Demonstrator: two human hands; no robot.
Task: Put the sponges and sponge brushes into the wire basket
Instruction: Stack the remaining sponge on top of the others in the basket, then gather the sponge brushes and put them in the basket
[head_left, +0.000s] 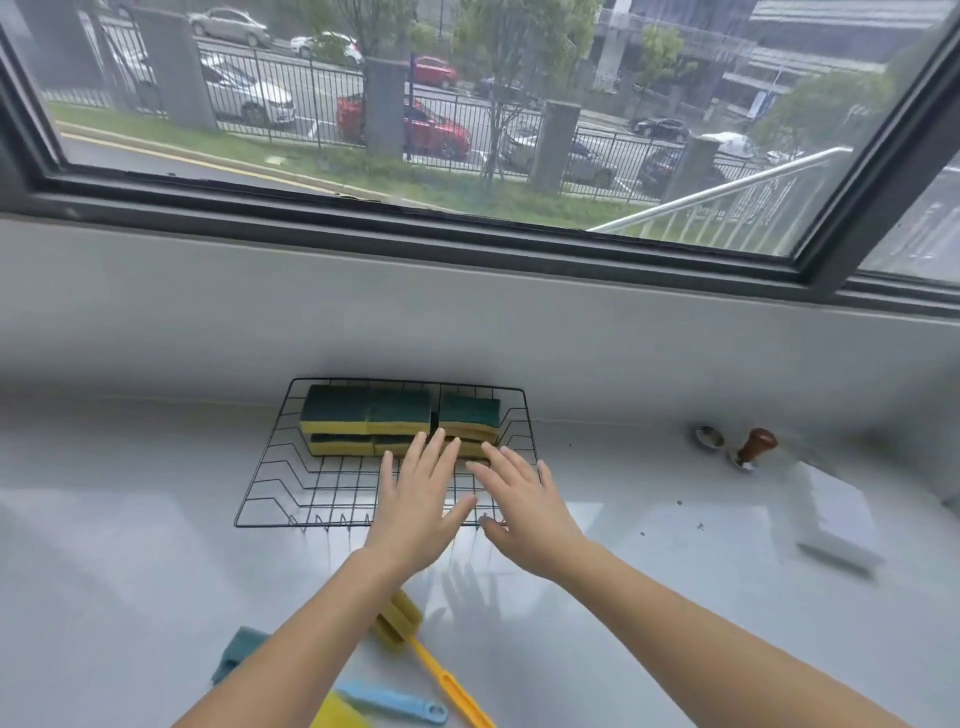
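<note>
Fingers (415, 452) of both hands spread, empty, over wire basket (260, 499) — pale counter (130, 571), window (467, 104) beyond.

Wire basket (311, 499): black, at desk's far edge.
Sponges (363, 415): green-over-yellow, stacked in two layers along basket's far side.
Sponge brushes (415, 639): yellow-handled and blue-handled (395, 704), flat at desk's near edge.

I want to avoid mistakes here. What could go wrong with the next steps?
The stacked sponges fill the far side of the wire basket; pushing them could topple the stacks. The long yellow sponge brush may overhang the rim. The left hand and right hand hover open, holding nothing.
</note>
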